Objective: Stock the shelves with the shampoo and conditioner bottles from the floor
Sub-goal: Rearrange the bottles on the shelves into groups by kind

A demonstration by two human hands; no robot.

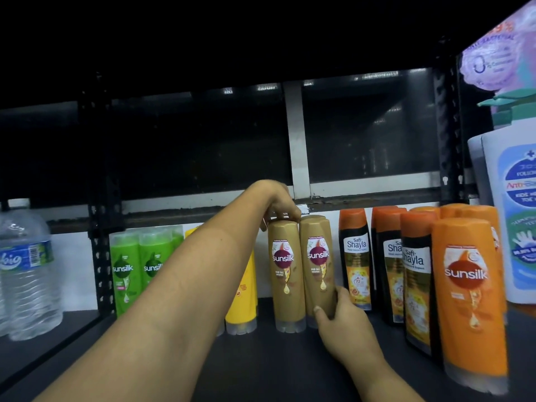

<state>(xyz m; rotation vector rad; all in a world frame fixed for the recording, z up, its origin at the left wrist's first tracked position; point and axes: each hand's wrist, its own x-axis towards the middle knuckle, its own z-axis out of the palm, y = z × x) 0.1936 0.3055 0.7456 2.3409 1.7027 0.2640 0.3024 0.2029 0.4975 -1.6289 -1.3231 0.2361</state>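
The 2 gold bottles (285, 274) stand cap-down and touching on the shelf (261, 361) — left hand (280, 207) curled over one's top, right hand (339, 317) gripping the other's base — rigid, smooth plastic, probably slick and tippy, best held mid-body; the shelf is flat and dark, a yellow bottle (243, 300) and black bottles (355, 256) close alongside.

Left arm extended, left hand (280, 206) flexed downward, fingertips pinching, right hand (343, 323) lower, thumb and fingers curled, gripping.

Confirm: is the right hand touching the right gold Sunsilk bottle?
Touching. Head view: the right hand grips the right gold Sunsilk bottle near its base.
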